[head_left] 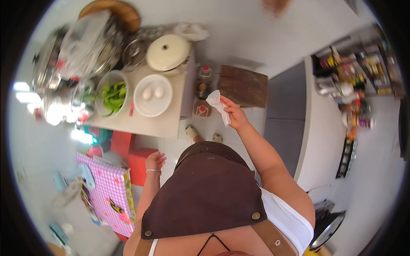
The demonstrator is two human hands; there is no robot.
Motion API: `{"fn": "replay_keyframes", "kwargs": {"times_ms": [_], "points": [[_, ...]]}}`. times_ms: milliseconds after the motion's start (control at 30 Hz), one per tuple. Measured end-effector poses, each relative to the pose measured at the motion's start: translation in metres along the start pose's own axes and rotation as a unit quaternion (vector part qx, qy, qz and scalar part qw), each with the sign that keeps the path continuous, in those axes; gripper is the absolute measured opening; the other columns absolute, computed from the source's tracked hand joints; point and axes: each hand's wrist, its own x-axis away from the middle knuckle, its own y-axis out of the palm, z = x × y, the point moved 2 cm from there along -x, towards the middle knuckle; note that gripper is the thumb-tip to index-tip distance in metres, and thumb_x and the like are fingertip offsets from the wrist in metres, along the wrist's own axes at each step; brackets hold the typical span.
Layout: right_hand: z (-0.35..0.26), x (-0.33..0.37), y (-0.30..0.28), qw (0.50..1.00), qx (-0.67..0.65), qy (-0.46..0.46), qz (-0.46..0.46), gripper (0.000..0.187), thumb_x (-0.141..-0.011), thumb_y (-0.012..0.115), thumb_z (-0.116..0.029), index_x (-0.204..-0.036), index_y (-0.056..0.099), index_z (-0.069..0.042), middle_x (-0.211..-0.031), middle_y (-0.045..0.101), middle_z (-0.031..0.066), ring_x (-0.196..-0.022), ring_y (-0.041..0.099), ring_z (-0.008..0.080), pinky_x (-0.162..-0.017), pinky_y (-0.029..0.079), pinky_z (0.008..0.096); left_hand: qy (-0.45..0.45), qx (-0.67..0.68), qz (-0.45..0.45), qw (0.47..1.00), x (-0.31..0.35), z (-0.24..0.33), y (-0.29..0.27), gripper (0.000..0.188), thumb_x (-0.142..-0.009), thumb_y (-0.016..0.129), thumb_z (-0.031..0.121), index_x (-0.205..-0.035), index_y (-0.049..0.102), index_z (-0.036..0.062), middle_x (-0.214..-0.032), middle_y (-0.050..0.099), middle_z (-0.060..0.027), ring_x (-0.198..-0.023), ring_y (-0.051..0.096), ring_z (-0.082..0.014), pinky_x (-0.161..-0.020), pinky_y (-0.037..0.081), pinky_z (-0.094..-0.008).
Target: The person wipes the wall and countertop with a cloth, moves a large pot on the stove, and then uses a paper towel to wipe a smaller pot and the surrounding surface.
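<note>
Closest in: brown apron [209,192] fills the lower centre, white top strap on the person's right shoulder. Left hand [154,162] hangs at the hip, palm up-ish, fingers loosely curled and spread, holding nothing; thin bracelet [153,171] on that wrist. Just beside it, red box [143,164], and further left a pink checked cloth [106,192] with a floral edge.

Right hand [234,116] is raised forward, arm stretched out over the floor. Thumb and fingers pinch a crumpled white tissue [218,106]; it sticks up and out from the fingertips, clear of the counter and everything else. Grip is closed on its lower part.

Below the hand: two feet in pale slippers [203,134] on white tile. Near them, bottles with red caps [204,87] on the floor against the counter side, and a brown wooden stool [244,87] just beyond the tissue.

Further out, beige counter [158,126]: white bowl [153,95] with two eggs [153,93], clear bowl of green beans [112,94] touching beside it, cream lidded pot [168,52] behind. Metal pots and a plastic bag at far left, blurred. Far right: white shelf unit [316,128] with jars and bottles, too small to identify.
</note>
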Motion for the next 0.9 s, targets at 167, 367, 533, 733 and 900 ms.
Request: {"fn": "replay_keyframes", "kwargs": {"times_ms": [167, 367, 533, 733, 900], "points": [[-0.047, 0.094, -0.057, 0.986, -0.023, -0.160, 0.043, 0.069, -0.069, 0.047, 0.008, -0.136, 0.038, 0.001, -0.134, 0.047, 0.0152, -0.120, 0.049, 0.0282, -0.103, 0.041, 0.0397, -0.024, -0.126, -0.113, 0.985, 0.005, 0.008, 0.083, 0.025, -0.086, 0.058, 0.017, -0.105, 0.055, 0.0007, -0.088, 0.066, -0.0148, -0.070, 0.065, -0.0229, -0.050, 0.051, -0.0288], [-0.060, 0.194, -0.106, 0.941, -0.122, -0.285, 0.135, 0.072, -0.064, 0.038, 0.009, -0.136, 0.037, 0.003, -0.135, 0.044, 0.0172, -0.120, 0.049, 0.0304, -0.102, 0.042, 0.0398, 0.032, -0.270, -0.284, 0.920, -0.047, 0.014, 0.130, 0.022, -0.089, 0.052, 0.018, -0.103, 0.055, 0.0016, -0.085, 0.065, -0.0132, -0.066, 0.064, -0.0216, -0.054, 0.051, -0.0289], [-0.038, 0.268, -0.127, 0.851, -0.170, -0.422, 0.264, 0.073, -0.061, 0.035, 0.017, -0.133, 0.039, 0.005, -0.130, 0.046, 0.0198, -0.117, 0.050, 0.0312, -0.099, 0.045, 0.0401, -0.037, -0.330, -0.353, 0.875, -0.051, 0.037, 0.190, 0.023, -0.088, 0.051, 0.018, -0.103, 0.055, 0.0010, -0.085, 0.066, -0.0137, -0.066, 0.064, -0.0235, -0.054, 0.051, -0.0306], [0.051, 0.346, -0.138, 0.725, -0.222, -0.431, 0.489, 0.047, -0.073, 0.041, 0.017, -0.117, 0.050, 0.006, -0.116, 0.055, 0.0181, -0.104, 0.057, 0.0290, -0.089, 0.049, 0.0390, -0.013, -0.414, -0.363, 0.835, -0.046, 0.046, 0.247, 0.026, -0.088, 0.052, 0.020, -0.106, 0.054, 0.0003, -0.087, 0.066, -0.0150, -0.067, 0.064, -0.0242, -0.053, 0.051, -0.0315], [0.165, 0.393, -0.126, 0.608, -0.220, -0.454, 0.613, 0.035, -0.078, 0.047, 0.007, -0.112, 0.055, -0.001, -0.103, 0.061, 0.0122, -0.097, 0.059, 0.0253, -0.082, 0.050, 0.0378, -0.031, -0.461, -0.438, 0.771, -0.088, 0.032, 0.256, 0.025, -0.086, 0.055, 0.019, -0.102, 0.056, -0.0003, -0.085, 0.065, -0.0159, -0.065, 0.063, -0.0244, -0.051, 0.050, -0.0318]]}}
